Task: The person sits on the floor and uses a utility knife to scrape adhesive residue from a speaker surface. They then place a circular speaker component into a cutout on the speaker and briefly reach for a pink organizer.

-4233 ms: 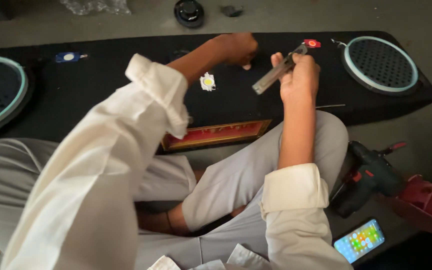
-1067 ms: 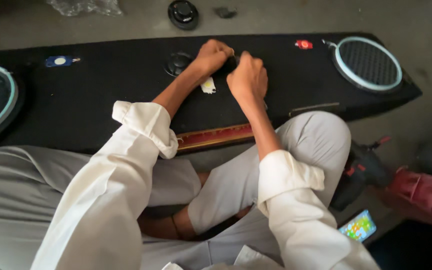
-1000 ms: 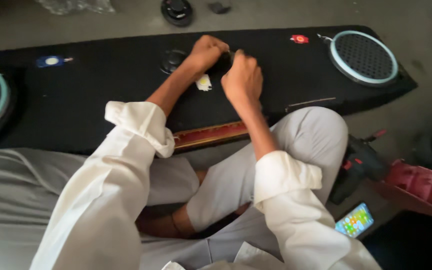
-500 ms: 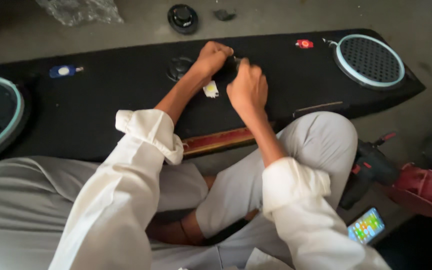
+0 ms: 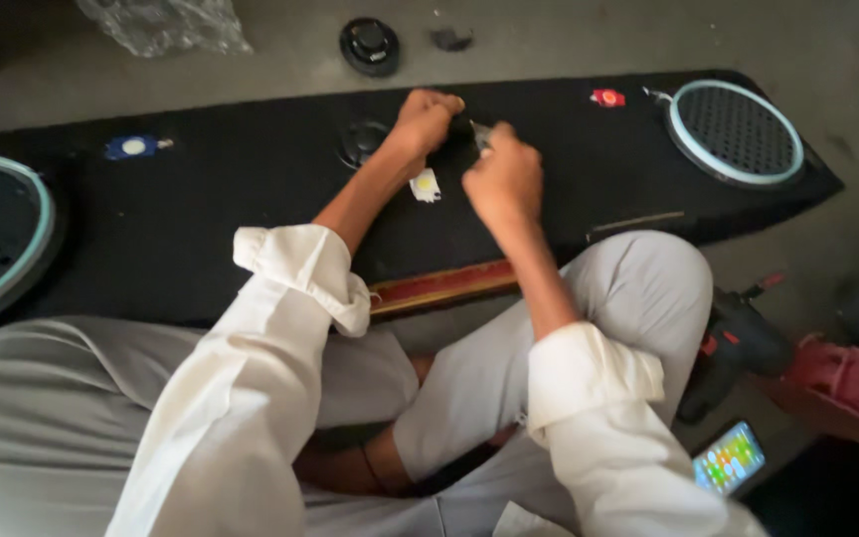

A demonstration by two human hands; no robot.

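The person sits cross-legged at a long black carpeted panel [image 5: 201, 229] lying on the floor. The left hand [image 5: 426, 119] is clenched and pressed on the panel near its far edge, just right of a small round black fitting [image 5: 362, 142] set into the carpet. The right hand [image 5: 502, 179] sits just right of it, grasping a thin metal tool [image 5: 479, 133] whose tip points toward the left hand. A small white-and-yellow part [image 5: 426, 186] lies near both hands. Round speaker grilles [image 5: 736, 131] with pale rims sit at both ends. A red cordless drill [image 5: 738, 338] and a lit phone [image 5: 729, 458] lie at the near right.
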